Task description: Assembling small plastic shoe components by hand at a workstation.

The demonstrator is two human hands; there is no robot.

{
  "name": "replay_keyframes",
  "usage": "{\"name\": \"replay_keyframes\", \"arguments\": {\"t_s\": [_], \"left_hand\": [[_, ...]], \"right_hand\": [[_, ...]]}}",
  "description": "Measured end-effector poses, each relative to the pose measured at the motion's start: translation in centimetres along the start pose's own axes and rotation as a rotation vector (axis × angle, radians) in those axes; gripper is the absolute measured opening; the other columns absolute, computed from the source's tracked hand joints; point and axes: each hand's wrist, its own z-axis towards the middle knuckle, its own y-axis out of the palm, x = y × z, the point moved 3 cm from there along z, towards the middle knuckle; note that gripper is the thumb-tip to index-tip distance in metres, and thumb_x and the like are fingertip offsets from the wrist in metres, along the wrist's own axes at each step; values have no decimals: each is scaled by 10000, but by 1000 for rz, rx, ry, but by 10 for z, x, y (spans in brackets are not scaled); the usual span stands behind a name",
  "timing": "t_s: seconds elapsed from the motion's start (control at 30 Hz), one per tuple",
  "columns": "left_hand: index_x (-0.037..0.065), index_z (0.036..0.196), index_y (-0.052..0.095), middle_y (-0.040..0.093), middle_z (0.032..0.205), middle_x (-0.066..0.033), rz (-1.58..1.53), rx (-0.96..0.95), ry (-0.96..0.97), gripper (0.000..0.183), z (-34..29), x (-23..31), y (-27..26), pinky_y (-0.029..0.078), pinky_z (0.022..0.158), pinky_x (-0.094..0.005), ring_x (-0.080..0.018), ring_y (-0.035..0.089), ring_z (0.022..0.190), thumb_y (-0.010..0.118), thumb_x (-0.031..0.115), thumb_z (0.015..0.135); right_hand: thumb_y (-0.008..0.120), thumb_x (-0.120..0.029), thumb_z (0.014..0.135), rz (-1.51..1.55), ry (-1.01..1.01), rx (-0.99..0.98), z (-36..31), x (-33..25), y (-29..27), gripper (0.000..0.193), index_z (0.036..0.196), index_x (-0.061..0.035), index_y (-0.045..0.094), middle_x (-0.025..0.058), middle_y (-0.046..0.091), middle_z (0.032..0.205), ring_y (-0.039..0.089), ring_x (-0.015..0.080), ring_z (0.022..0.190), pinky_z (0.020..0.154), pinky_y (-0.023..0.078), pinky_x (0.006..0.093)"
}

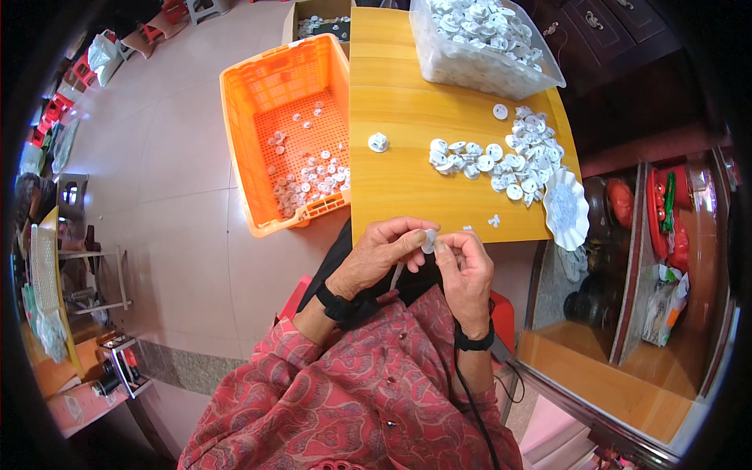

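My left hand (pixel 374 254) pinches a small round white plastic part (pixel 428 241) between thumb and fingers, just off the table's near edge. On the other side of that part, my right hand (pixel 468 278) has thumb and forefinger pressed together; whatever is between those fingertips is too small to tell. Similar white parts lie in a loose pile (pixel 540 153) on the yellow wooden table (pixel 392 63), with a row trailing left. One white part (pixel 378 142) sits alone farther left. A small three-armed white piece (pixel 494 221) rests close to the near edge.
A white fluted dish (pixel 578 235) of tiny clear pieces stands at the table's right edge. A clear plastic tub (pixel 486 78) heaped with white parts is at the back. Left of the table is an orange crate (pixel 241 149) with scattered parts inside. Open shelves (pixel 583 345) stand at right.
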Motion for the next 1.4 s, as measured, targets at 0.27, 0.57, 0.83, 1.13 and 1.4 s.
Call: {"name": "replay_keyframes", "arguments": {"t_s": [0.27,0.57,0.83,1.13,1.4], "left_hand": [[2,1211,622,658,948,-30,56,-18,20,284,-2,3,-3,524,683,-219,-81,614,751,559,191,1008],[0,1221,626,675,966,-56,145,53,56,291,-5,20,-12,542,657,-224,-88,631,715,572,176,995],[-22,1139,608,669,938,-87,-238,486,289,256,-2,41,-76,542,662,-251,-137,630,720,580,188,994],[-38,1068,578,658,952,-135,-412,838,317,280,-1,22,-125,590,765,-277,-191,662,845,602,228,982],[-28,1125,603,659,936,-87,-92,645,426,241,-1,24,-67,575,642,-253,-148,662,747,608,163,978]], "right_hand": [[655,-58,910,40,102,19,3,-3,7,83,914,12,611,55,613,797,571,101,660,607,478,258],[653,-56,908,22,109,19,9,-4,7,82,927,16,620,68,612,817,571,106,658,599,474,263],[574,0,894,-294,-92,14,40,16,-11,248,1138,43,585,182,602,1056,611,306,928,814,497,383],[582,37,849,-590,-348,47,87,39,8,346,1194,28,576,176,579,1200,537,360,1153,991,445,414],[671,-12,826,-616,-413,121,90,46,10,100,899,4,605,139,596,967,598,340,923,780,501,418]]}}
